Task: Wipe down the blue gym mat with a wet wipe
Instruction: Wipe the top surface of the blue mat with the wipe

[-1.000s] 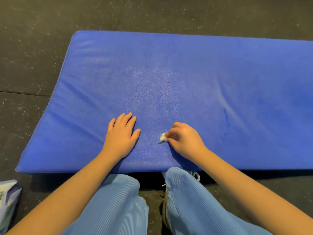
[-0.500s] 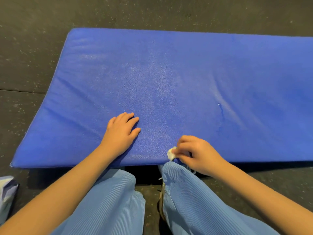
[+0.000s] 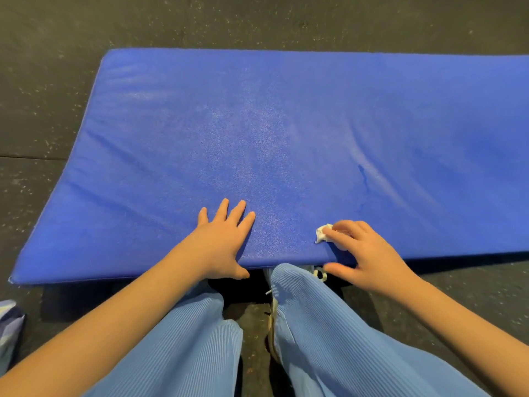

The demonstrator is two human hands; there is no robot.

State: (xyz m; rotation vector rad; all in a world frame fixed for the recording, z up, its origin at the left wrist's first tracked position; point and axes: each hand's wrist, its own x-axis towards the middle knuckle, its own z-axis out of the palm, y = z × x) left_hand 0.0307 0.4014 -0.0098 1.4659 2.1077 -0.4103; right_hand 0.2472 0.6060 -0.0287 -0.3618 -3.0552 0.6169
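Here — wipe (image 3: 323,233) under right hand (image 3: 369,259) (mat (image 3: 286,124)).

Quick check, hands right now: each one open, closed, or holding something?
Left hand: open, flat, palm down on the blue gym mat, holding nothing.
Right hand: fingers closed on a small wadded wet wipe, pressing it to the mat's near edge.

A dark rubber floor (image 3: 51,81) flecked with pale specks fills the surroundings, a thin seam (image 3: 31,157) running across it at the left. Light blue ribbed trousers (image 3: 329,339) cover two knees at the bottom, and between them a pale shoe (image 3: 273,316) with laces shows. A blue-and-white packet (image 3: 8,328) lies at the lower left edge, cut off by the frame.
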